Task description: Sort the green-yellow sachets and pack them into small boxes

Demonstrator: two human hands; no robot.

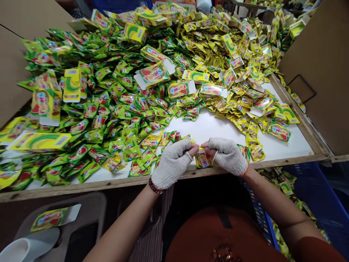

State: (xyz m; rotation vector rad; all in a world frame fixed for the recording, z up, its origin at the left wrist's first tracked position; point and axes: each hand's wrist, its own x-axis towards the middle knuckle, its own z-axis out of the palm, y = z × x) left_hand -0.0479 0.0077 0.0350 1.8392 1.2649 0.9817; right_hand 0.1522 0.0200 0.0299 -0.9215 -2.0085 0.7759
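Observation:
My left hand and my right hand wear white knit gloves with bare fingertips. They meet over the table's front edge at a small yellow candy box printed with bright letters and red fruit. Fingers and thumb of each hand pinch its top end, partly hiding the flap. Just beyond my left hand lie several yellow and green candy packets. A green packet shows behind my right hand, and a yellow packet lies farther right.
Green packets are heaped on the left, yellow ones at the back right, with loose boxes on top. A wooden rim borders the white tabletop. A blue crate stands lower right; a plastic stool holds a white cup.

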